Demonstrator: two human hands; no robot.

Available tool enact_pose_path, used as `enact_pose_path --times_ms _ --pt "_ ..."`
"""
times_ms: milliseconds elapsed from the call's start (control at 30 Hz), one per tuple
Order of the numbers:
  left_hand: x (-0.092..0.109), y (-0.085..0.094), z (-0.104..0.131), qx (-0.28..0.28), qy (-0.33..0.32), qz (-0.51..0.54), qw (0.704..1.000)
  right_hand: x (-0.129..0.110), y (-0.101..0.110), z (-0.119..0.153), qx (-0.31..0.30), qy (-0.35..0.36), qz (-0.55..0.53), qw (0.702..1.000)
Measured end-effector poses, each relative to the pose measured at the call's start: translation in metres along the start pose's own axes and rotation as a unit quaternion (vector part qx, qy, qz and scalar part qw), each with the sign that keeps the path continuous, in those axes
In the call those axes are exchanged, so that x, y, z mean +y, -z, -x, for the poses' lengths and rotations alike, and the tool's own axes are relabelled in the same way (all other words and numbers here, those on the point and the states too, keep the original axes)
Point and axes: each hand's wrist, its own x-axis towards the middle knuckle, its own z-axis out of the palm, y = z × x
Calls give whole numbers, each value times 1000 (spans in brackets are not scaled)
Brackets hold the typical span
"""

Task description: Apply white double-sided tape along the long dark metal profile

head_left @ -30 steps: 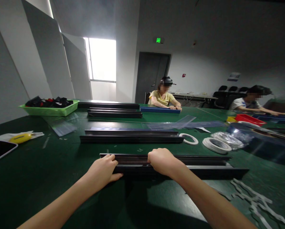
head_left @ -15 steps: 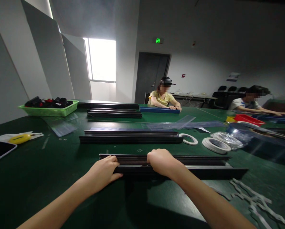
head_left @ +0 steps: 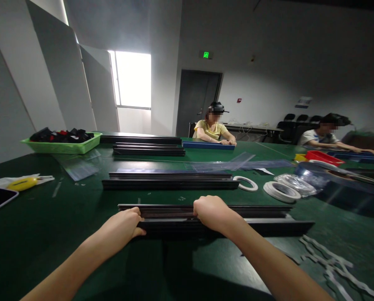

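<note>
A long black channel-shaped profile (head_left: 281,228) lies crosswise on the green table in front of me, with a pale strip along its inside. My left hand (head_left: 124,223) is closed round its left part, thumb on the near wall and fingers over the inside. Farther right, my right hand (head_left: 213,213) is curled into a fist at the channel's opening. Its fingertips are hidden, and I cannot make out what they pinch. Beyond this piece rest more black profiles (head_left: 171,184), parallel to it.
White tape rolls (head_left: 281,191) and a large roll of clear film (head_left: 349,188) stand right. Wavy white strips (head_left: 337,265) lie at the near right. A green basket (head_left: 64,146), a yellow-handled tool (head_left: 24,183) and a phone (head_left: 0,200) are left. Two people sit across the table.
The black profile has slid left, and my left hand has gone left with it. My right hand stays at nearly the same spot, so it now sits farther along the piece.
</note>
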Motion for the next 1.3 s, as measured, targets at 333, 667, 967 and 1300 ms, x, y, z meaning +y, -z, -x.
enact_pose_path --times_ms 333,667,967,1300 --pt "6 2 8 31 28 -68 997 -7 -4 -3 -28 -20 33 999" --pt "4 -1 7 24 66 -112 991 -7 -5 -4 -30 -27 31 999" --pt "6 5 9 9 55 -91 994 -7 -4 -4 -30 -14 32 999" --pt "5 -2 3 40 0 -129 991 -6 -5 -5 -29 -12 27 999"
